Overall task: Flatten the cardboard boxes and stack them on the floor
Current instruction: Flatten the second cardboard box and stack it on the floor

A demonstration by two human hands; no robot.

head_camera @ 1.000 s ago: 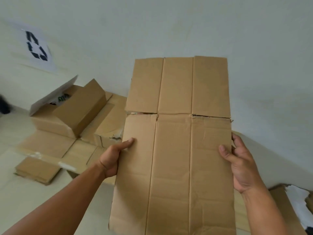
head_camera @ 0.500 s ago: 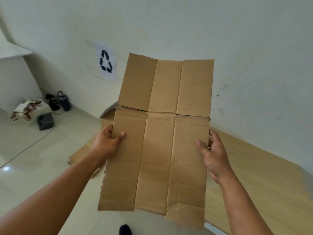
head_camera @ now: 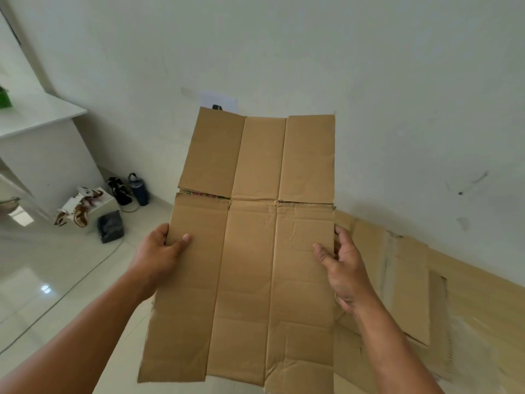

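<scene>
The left hand holds the left edge of the flat cardboard box, with its thumb on the front. The right hand holds the right edge the same way. The box is up in the air in front of the wall and shows 3 long strips side by side. To the right, more flat cardboard lies on the floor by the wall. Far left, a dark bottle and a black bag sit on the floor.

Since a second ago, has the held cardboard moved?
Yes. The cardboard has swung left along the wall: the sign, earlier far to its left, now peeks over its top edge.
</scene>
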